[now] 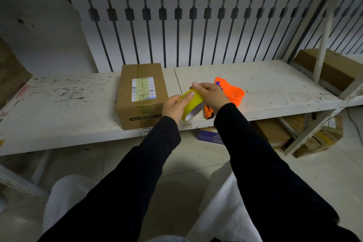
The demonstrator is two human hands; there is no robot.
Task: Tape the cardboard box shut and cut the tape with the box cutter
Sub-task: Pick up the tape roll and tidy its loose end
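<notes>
A brown cardboard box (141, 95) with a white label and a tape strip down its top sits on the white shelf (74, 108). Just right of the box, above the shelf's front edge, my left hand (172, 108) grips a yellow tape roll (193, 104) from the left. My right hand (211, 93) has its fingers on the roll's upper right rim. An orange box cutter (208, 113) lies on the shelf under my right wrist, mostly hidden.
An orange plastic scoop-shaped bin (234, 93) stands behind my right hand. More cardboard boxes (332, 68) sit on the right shelf and on the floor below (273, 133). A slatted white panel backs the shelf. A metal upright (324, 31) stands at right.
</notes>
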